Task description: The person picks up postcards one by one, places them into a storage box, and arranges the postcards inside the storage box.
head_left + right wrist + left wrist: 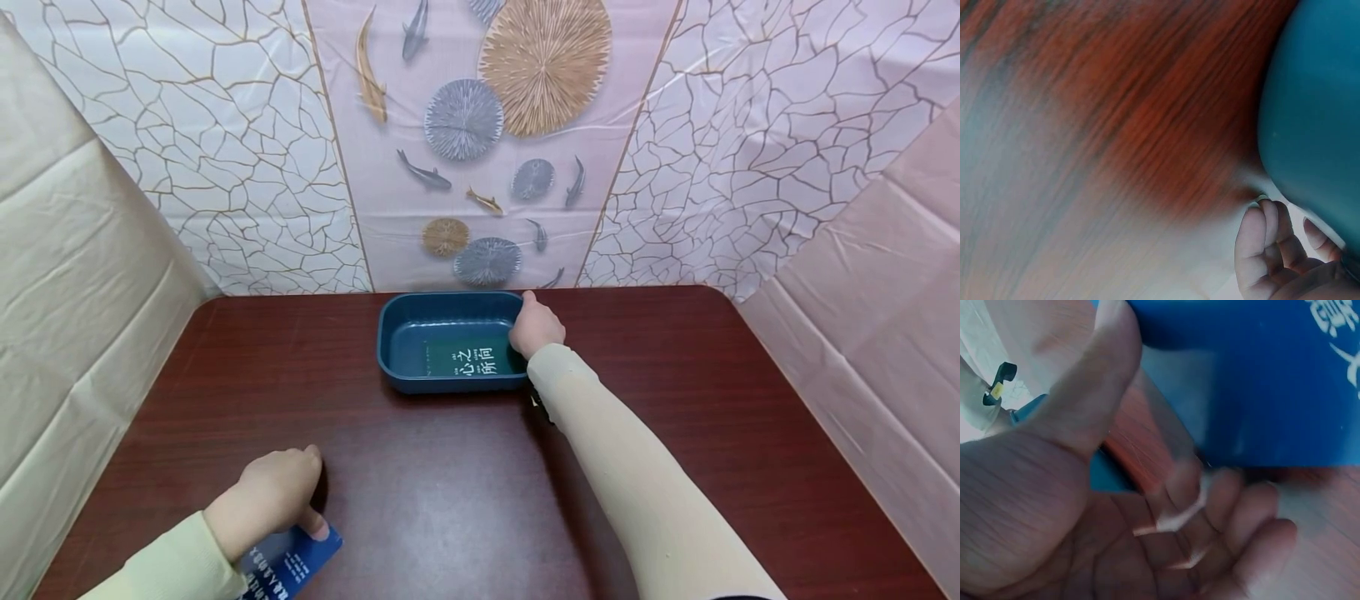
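Note:
Toward the back of the table, a blue-teal rectangular tray [405,385] with rounded corners holds a dark green card [442,358] with white characters. My right hand [537,327] grips the tray's right end at the rim. In the right wrist view, its curled fingers [1260,244] are beside the tray's outer wall [1316,119]. Near the front left, my left hand [273,492] is over a blue card [300,558] with white lettering. The left thumb touches that card's edge. The other left fingers [1235,512] are loosely bent, apparently apart from the blue card [1260,394].
A dark red wood-grain table [450,483] lies under everything. Behind it hangs a patterned cloth [480,167] with fish and round leaf shapes. Pale sheets stand along the left [75,292] and right [870,317] sides. A dark band [542,407] shows beneath the right wrist.

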A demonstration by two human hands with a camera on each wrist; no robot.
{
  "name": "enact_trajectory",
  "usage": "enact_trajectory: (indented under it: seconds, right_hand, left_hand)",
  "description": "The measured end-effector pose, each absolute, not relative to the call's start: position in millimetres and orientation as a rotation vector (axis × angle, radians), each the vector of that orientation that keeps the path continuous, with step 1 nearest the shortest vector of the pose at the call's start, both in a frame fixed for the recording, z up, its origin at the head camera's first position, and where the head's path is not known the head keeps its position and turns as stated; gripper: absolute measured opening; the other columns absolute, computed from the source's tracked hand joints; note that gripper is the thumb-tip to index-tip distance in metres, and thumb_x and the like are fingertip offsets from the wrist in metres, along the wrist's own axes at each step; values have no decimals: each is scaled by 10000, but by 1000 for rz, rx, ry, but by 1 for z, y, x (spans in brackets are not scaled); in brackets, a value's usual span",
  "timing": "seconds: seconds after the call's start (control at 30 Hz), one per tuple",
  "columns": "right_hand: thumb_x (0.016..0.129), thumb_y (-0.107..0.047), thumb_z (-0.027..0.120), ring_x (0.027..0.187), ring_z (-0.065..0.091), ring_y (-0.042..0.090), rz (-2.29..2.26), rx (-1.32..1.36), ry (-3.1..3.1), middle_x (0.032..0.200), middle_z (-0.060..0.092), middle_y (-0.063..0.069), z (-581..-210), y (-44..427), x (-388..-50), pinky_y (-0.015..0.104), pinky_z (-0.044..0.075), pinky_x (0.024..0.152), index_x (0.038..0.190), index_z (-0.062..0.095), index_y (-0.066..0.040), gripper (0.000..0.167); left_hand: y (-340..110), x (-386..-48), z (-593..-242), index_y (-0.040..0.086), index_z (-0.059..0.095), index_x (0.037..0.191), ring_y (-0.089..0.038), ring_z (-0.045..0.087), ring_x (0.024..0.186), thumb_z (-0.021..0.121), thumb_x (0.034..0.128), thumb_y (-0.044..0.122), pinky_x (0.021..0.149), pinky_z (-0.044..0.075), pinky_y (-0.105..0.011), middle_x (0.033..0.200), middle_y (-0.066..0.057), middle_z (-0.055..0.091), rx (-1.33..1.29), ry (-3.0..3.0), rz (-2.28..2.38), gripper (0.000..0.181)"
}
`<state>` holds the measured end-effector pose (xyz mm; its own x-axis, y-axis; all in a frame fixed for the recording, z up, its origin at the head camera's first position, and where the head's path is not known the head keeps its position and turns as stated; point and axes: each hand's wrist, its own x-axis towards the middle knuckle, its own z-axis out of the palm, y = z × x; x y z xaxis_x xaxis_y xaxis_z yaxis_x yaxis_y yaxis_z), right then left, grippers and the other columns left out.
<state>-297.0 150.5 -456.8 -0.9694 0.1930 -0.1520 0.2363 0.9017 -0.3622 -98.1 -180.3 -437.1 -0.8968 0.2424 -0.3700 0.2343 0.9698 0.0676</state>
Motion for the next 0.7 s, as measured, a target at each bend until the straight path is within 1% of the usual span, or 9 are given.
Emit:
enact_trajectory:
  seconds: [0.2, 0.33, 0.4, 0.5, 0.63, 0.7]
  right_hand:
    - [918, -184, 633, 952, 602, 300, -583, 326, 2963, 1229, 605, 145, -457, 152, -297, 530, 484, 864, 1483, 312, -164, 650]
    - [916, -176, 635, 942, 602, 297, -591, 322, 2964, 1226, 606, 143, -457, 152, -296, 529, 485, 863, 1482, 313, -166, 652]
    - [916, -173, 637, 944, 600, 295, -597, 322, 2961, 1231, 604, 142, -457, 152, -296, 528, 484, 867, 1483, 313, -165, 653]
    - [915, -172, 638, 947, 601, 294, -599, 322, 2961, 1233, 603, 140, -456, 152, -295, 527, 485, 867, 1481, 315, -163, 652]
    - [914, -170, 637, 959, 601, 297, -597, 324, 2960, 1234, 603, 141, -456, 151, -295, 530, 481, 873, 1479, 319, -162, 648]
    - [916, -169, 632, 963, 604, 299, -592, 324, 2958, 1233, 605, 142, -455, 151, -294, 529, 482, 870, 1480, 319, -162, 645]
  left_hand:
    - [-178, -98, -436, -70, 515, 950, -339, 644, 726, 936, 482, 457, 578, 510, -494, 800, -179, 637, 281, 2768, 56, 821]
    - [-179, -98, -437, -69, 513, 913, -317, 621, 709, 944, 472, 440, 603, 516, -490, 769, -182, 592, 286, 2793, 78, 800]
    - [-180, -99, -437, -58, 522, 885, -310, 605, 690, 945, 478, 422, 605, 518, -483, 758, -179, 556, 310, 2808, 96, 758]
    - [-182, -101, -436, -58, 544, 891, -298, 588, 680, 945, 515, 341, 615, 519, -466, 768, -172, 522, 368, 2820, 128, 679]
    - [-184, -105, -431, -77, 573, 962, -275, 587, 701, 936, 557, 196, 637, 523, -434, 806, -165, 550, 456, 2797, 150, 609]
    - [-184, -107, -428, -66, 581, 958, -251, 573, 709, 929, 564, 141, 636, 519, -412, 801, -141, 551, 494, 2771, 162, 565]
